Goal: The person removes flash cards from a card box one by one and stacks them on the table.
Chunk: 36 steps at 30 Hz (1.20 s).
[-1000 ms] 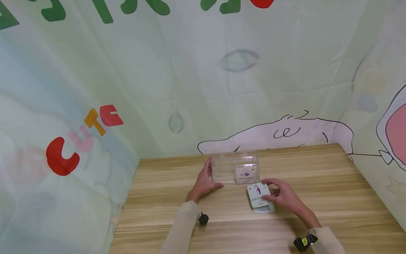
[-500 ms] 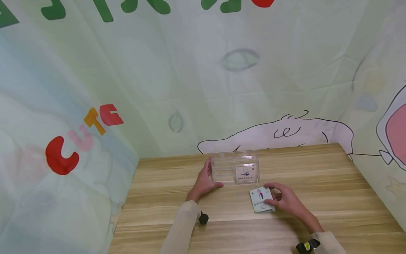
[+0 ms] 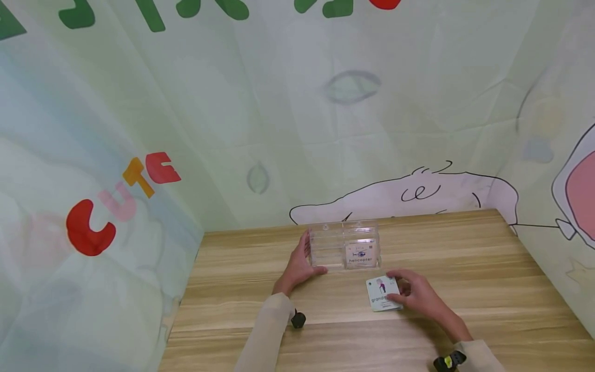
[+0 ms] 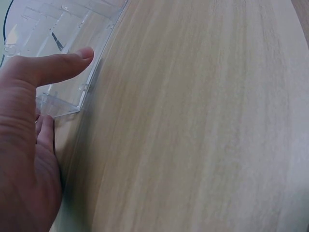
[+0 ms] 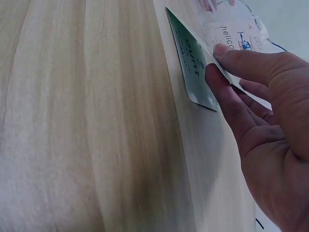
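Note:
A clear plastic card holder (image 3: 327, 249) with two columns of compartments stands near the table's back edge. My left hand (image 3: 296, 268) grips its left end, the thumb in front and the other fingers at the side. A stack of cards showing "helicopter" (image 3: 360, 254) sits in the lower right compartment. With thumb and fingers, my right hand (image 3: 418, 295) pinches the right side of a card with a figure and a partly covered word starting "grand" (image 3: 377, 290). Beneath that card, the right wrist view shows another card reading "aunt" (image 5: 192, 63), lying on the table.
The wooden table (image 3: 241, 289) extends to both sides of the holder and toward the front. Right behind it hangs a printed cloth backdrop (image 3: 279, 129), and more cloth lines the left and right sides. Dark wrist cameras (image 3: 299, 320) are worn at both wrists.
My right hand has drawn the upper card slightly right and toward me, so it now covers most of the card beneath. The left hand and the holder have stayed in place.

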{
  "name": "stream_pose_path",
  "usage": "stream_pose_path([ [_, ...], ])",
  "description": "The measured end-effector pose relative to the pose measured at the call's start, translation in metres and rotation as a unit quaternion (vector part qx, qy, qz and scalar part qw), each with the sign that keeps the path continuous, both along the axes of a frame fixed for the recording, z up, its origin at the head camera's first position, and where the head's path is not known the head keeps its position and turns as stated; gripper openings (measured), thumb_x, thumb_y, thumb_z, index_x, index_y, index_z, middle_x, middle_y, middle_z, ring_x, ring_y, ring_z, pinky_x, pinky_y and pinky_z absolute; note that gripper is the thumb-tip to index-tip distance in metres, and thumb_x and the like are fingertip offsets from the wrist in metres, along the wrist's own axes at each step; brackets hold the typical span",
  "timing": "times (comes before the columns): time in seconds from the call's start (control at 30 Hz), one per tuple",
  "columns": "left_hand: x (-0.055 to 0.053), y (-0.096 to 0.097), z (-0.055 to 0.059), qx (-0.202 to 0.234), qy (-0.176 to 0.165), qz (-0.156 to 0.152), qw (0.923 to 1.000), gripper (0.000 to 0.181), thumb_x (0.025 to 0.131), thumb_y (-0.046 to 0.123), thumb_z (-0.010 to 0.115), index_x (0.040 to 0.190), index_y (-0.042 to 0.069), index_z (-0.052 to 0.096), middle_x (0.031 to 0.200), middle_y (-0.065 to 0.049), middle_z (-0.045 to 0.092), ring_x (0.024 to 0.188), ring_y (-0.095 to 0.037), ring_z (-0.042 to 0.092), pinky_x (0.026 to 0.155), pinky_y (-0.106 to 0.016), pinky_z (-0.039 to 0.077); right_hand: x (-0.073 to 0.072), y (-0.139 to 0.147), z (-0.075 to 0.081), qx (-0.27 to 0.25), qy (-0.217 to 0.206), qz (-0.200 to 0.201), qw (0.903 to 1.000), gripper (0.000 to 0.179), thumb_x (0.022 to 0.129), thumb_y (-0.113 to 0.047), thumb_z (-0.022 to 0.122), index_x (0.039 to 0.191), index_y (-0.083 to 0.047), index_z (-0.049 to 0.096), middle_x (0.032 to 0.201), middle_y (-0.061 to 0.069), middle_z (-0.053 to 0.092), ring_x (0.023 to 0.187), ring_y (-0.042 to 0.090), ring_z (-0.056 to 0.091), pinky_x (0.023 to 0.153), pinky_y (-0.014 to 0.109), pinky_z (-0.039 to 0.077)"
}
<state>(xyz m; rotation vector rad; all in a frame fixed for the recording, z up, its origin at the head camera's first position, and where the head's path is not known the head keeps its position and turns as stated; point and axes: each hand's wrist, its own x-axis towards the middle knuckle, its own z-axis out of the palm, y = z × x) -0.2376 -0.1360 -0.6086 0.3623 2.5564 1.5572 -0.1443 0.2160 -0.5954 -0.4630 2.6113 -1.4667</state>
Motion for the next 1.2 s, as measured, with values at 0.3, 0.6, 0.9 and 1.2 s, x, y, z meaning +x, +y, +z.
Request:
stream_pose_path([
  [0.3, 0.0003, 0.0004, 0.0014, -0.002, 0.002, 0.002, 1.0000, 0.129, 0.075, 0.016, 0.098, 0.169, 0.008, 0.011, 0.173, -0.019, 0.028, 0.158, -0.034, 0.033, 0.129, -0.044, 0.033, 0.0005, -0.0022, 0.0032, 0.068, 0.005, -0.011, 0.9976, 0.054, 0.084, -0.010, 0.090, 0.131, 0.005, 0.067, 0.101, 0.005, 0.069, 0.077, 0.008, 0.059, 0.063, 0.021, 0.056],
  [0.6, 0.0000, 0.0001, 0.0023, 0.007, -0.001, -0.002, 1.0000, 0.130, 0.075, 0.015, 0.098, 0.170, 0.008, 0.010, 0.173, -0.019, 0.026, 0.159, -0.034, 0.031, 0.130, -0.043, 0.032, 0.0019, -0.0025, 0.0027, 0.096, 0.026, -0.007, 0.9950, 0.053, 0.083, -0.010, 0.090, 0.129, 0.005, 0.068, 0.096, 0.002, 0.065, 0.075, 0.008, 0.054, 0.061, 0.020, 0.051],
  [0.9, 0.0010, 0.0005, 0.0032, 0.009, -0.002, 0.001, 1.0000, 0.129, 0.075, 0.015, 0.097, 0.170, 0.008, 0.011, 0.173, -0.019, 0.028, 0.159, -0.034, 0.032, 0.130, -0.043, 0.032, 0.0015, -0.0035, 0.0028, 0.107, 0.036, -0.003, 0.9936, 0.052, 0.083, -0.010, 0.090, 0.127, 0.005, 0.068, 0.096, 0.002, 0.064, 0.075, 0.008, 0.053, 0.061, 0.020, 0.050],
  [1.2, 0.0023, 0.0006, 0.0054, 0.012, -0.005, 0.000, 0.9999, 0.129, 0.075, 0.013, 0.097, 0.170, 0.007, 0.010, 0.173, -0.020, 0.028, 0.159, -0.034, 0.032, 0.130, -0.042, 0.031, 0.0004, -0.0062, 0.0047, 0.132, 0.022, 0.000, 0.9910, 0.050, 0.083, -0.012, 0.091, 0.125, 0.002, 0.068, 0.096, 0.002, 0.059, 0.079, 0.011, 0.051, 0.062, 0.020, 0.047],
])
